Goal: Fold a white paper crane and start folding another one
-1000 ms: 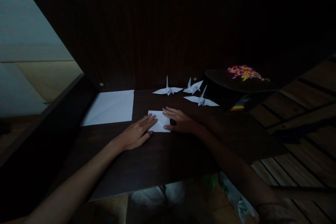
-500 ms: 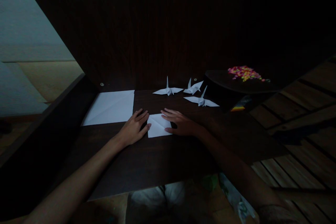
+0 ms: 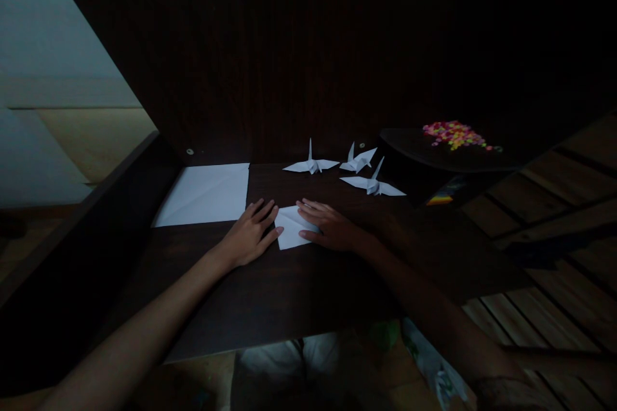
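Note:
A small white sheet of paper (image 3: 289,231) with crease lines lies flat on the dark wooden desk (image 3: 260,308). My left hand (image 3: 251,231) rests at its left edge, fingers spread and thumb touching the paper. From the right, my right hand (image 3: 328,225) lies over the paper's right side with fingers stretched out, hiding that edge. Behind my hands stand three white paper cranes: one to the left (image 3: 312,166), one at the back right (image 3: 357,160) and one nearer me (image 3: 373,185).
To the left lies a larger creased white sheet (image 3: 207,194). Small colourful pieces (image 3: 456,135) are heaped on a dark curved shelf (image 3: 409,144) at the right. A raised side panel (image 3: 87,218) borders the desk's left. Wooden slats (image 3: 554,308) show at the right.
Both hands and the small sheet sit slightly farther right in view, and the whole scene has shifted a little too. The right hand covers slightly more of the paper.

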Tool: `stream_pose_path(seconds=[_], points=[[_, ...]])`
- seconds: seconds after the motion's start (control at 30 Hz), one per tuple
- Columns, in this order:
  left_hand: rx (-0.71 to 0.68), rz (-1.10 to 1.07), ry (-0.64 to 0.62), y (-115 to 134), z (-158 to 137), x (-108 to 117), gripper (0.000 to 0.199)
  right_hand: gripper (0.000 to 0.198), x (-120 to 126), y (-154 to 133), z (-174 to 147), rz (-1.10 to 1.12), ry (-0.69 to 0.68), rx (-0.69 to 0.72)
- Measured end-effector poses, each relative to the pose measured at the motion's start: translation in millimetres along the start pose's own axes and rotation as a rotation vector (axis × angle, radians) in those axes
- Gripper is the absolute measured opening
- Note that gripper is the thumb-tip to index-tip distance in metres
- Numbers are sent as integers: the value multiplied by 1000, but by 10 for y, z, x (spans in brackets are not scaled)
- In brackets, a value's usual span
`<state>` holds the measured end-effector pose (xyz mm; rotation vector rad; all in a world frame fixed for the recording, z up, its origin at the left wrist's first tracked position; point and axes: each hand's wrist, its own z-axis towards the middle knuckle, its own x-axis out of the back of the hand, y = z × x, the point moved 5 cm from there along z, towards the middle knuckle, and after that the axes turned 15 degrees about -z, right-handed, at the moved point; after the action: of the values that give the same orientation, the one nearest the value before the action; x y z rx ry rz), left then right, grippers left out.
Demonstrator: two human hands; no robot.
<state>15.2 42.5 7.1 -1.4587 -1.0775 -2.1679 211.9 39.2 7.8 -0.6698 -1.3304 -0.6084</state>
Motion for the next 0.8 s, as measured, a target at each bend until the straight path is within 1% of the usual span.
stream_pose_path(seconds=[0.17, 0.27, 0.37, 0.53, 0.67, 0.8], points=[[-16, 4, -78, 55, -12, -20, 85, 83, 12, 10, -9, 2, -47, -22], [-37, 0, -114, 94, -8, -15, 91, 92, 27, 6, -18, 15, -61, -15], [-72, -14, -119, 122, -2, -8, 89, 92, 46, 1, -23, 27, -77, -11], [-135, -18, -103, 142, -6, -22, 80, 87, 56, 9, -19, 38, -116, -12], [-146, 4, -114, 149, -12, -39, 74, 81, 62, 23, -13, 52, -93, -15], [-134, 22, -139, 168, -6, -33, 72, 73, 56, 33, -18, 51, -71, -8]])
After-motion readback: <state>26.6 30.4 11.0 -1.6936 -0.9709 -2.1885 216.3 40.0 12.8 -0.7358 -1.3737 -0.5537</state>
